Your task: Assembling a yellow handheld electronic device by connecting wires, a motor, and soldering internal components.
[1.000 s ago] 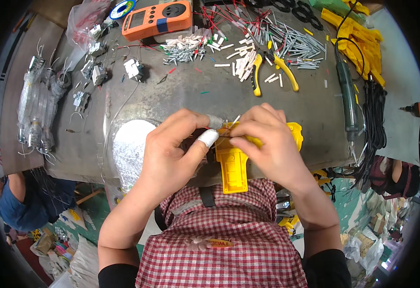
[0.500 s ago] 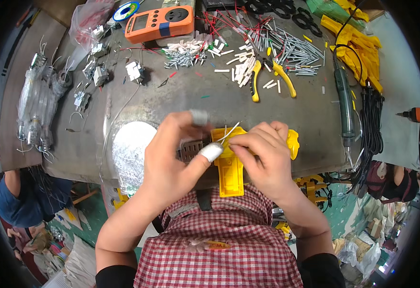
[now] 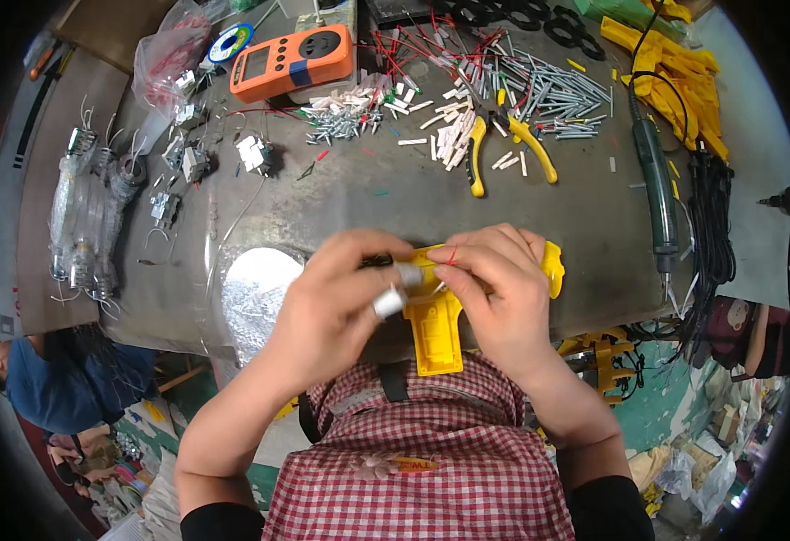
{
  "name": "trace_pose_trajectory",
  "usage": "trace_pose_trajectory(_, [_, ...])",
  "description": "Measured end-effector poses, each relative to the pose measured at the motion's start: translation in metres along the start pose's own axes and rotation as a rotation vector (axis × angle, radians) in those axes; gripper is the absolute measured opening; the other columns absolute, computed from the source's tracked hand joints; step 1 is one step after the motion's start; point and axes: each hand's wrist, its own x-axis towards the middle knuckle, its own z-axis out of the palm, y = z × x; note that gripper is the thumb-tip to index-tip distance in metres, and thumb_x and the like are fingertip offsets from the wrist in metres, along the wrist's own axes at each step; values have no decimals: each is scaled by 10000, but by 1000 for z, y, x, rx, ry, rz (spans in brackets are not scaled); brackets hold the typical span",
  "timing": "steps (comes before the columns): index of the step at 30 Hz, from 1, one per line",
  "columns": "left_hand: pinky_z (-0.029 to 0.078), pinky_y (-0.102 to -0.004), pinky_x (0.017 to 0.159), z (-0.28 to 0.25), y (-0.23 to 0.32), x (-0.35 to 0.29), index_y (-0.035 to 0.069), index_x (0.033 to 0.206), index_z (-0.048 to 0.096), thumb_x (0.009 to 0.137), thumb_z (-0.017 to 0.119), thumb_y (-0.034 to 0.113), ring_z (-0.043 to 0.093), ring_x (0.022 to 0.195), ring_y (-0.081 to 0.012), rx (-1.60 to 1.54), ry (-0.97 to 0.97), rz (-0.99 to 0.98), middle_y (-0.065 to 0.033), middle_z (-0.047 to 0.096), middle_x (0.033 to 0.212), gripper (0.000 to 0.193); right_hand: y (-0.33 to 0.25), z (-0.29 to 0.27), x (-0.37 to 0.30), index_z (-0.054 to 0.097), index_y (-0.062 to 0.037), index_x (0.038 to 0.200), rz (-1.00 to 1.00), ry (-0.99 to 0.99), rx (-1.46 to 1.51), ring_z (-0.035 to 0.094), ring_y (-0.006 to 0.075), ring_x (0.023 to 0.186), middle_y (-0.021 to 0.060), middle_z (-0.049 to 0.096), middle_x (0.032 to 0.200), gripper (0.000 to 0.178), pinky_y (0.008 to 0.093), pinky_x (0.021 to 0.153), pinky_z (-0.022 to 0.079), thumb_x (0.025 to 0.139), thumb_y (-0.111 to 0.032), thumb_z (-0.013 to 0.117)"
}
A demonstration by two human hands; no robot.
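Note:
A yellow plastic tool housing half (image 3: 437, 338) lies hollow side up at the table's near edge, its handle pointing toward me. Over its top, my right hand (image 3: 500, 290) is closed, thumb and forefinger pinching thin wire; a bit of red (image 3: 452, 256) and a short white end show at the fingertips. My left hand (image 3: 327, 293), with white coverings on the thumb and a finger, hovers just left of the housing. Motion smears its fingertips, and whether they hold anything is unclear. The hands hide part of the housing.
Ahead lie yellow-handled pliers (image 3: 474, 160), metal rods (image 3: 571, 95), white sleeves (image 3: 454, 140) and an orange multimeter (image 3: 291, 65). A shiny foil-like round (image 3: 260, 288) sits left of my hands. At right are a green soldering iron (image 3: 655, 198) and black cables (image 3: 712, 216).
My left hand's fingers have come down and closer together beside the housing. The crossed white wires between the hands are now mostly hidden, and red shows at my right fingertips.

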Motion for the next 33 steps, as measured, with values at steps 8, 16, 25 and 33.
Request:
trace_pose_trajectory(8, [449,-332,738,3,-4,15,1,941,642,777,648,11,573,833,-263,5,-44,-215,-104,612,918,164,-6,4,18,675,-134,932,-84,173,42,553,224,982,37,619,1061,196,373,867,330,737,-141,696])
trace_pose_trajectory(16, [398,-388,770,11,-9,8,49,870,653,666,611,-40,541,816,-275,153,68,-21,-72,569,807,227,2,-11,24,651,-113,866,-436,-26,-299,500,254,1122,29,585,1110,240,422,912,319,633,-96,709])
trace_pose_trajectory(25, [403,-385,758,14,-8,5,53,806,648,660,643,-21,539,769,-267,153,130,26,-65,565,770,164,5,-10,27,570,-74,790,-327,-106,-258,513,287,1117,64,602,1112,207,435,922,362,619,-7,664])
trace_pose_trajectory(33, [402,-370,735,12,-15,0,38,816,641,699,669,19,541,780,-277,80,135,-32,-74,570,776,122,6,-38,38,623,-115,865,-349,-49,-191,541,270,1013,54,608,1017,246,413,877,378,637,-76,705])
